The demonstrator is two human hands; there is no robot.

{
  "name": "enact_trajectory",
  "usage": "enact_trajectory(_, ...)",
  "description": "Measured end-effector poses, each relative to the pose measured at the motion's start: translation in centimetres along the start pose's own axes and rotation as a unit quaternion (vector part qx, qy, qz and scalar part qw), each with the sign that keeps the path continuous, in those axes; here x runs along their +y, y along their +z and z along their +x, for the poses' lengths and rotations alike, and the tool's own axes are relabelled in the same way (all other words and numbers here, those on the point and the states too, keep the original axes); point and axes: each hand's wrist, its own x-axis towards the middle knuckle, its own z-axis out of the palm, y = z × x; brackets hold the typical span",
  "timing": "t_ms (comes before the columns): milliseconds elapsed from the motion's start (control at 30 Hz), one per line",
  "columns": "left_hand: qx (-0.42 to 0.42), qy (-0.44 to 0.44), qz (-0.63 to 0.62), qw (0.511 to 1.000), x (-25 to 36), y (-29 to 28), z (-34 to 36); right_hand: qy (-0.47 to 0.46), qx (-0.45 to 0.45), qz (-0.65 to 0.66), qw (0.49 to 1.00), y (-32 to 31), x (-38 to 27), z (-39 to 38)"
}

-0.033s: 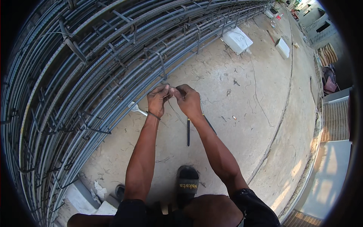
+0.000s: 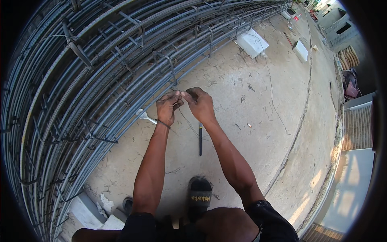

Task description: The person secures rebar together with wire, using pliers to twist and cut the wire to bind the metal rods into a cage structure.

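Black-handled tool (image 2: pixel 200 142) lies on the concrete (image 2: pixel 258 141), evidently to free the left hand (image 2: pixel 166 107) and right hand (image 2: pixel 200 105), both pinched close together on what looks to me like thin wire (image 2: pixel 187 120).

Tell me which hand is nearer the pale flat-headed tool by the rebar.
Left: the left hand is just right of the pale flat-headed tool; the right hand is farther right.

From afar, I am watching through the left head-worn fisheye, which is looking steeply down beside the steel-bar stack (image 2: pixel 102 90). It is facing the left hand (image 2: pixel 166 108) and right hand (image 2: pixel 201 108) from close above, taking in concrete floor (image 2: pixel 266 145) far along the stack.
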Motion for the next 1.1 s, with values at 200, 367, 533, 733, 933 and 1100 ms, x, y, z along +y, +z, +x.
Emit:
enact_trajectory(200, 0.031, 0.004, 0.030, 0.999, -0.2, 0.7, 0.0, -0.037, -0.066, -0.140, 0.987, -0.8, -0.2, 2.6)
enact_trajectory(367, 0.092, 0.093, 0.076, 0.988, -0.5, 0.3, 0.5, -0.180, -0.037, -0.177, 0.967, -1.2, -0.7, 3.8)
enact_trajectory(533, 0.183, 0.027, 0.053, 0.981, 0.4, 1.8, -1.2, -0.317, -0.093, -0.128, 0.935, -2.8, 2.1, 6.7)
enact_trajectory(733, 0.205, -0.006, -0.176, 0.963, 2.9, 5.6, -2.8, 0.031, -0.094, 0.240, 0.966, 1.8, 6.0, 4.0)
enact_trajectory(933, 0.168, 0.128, 0.481, 0.851, -0.1, 8.9, -1.5, 0.261, -0.117, 0.611, 0.738, 7.0, 5.9, -0.3)
enact_trajectory(1100, 0.184, 0.126, 0.636, 0.739, -2.0, 11.0, -1.4, 0.247, -0.139, 0.605, 0.744, 6.7, 5.9, -2.0)
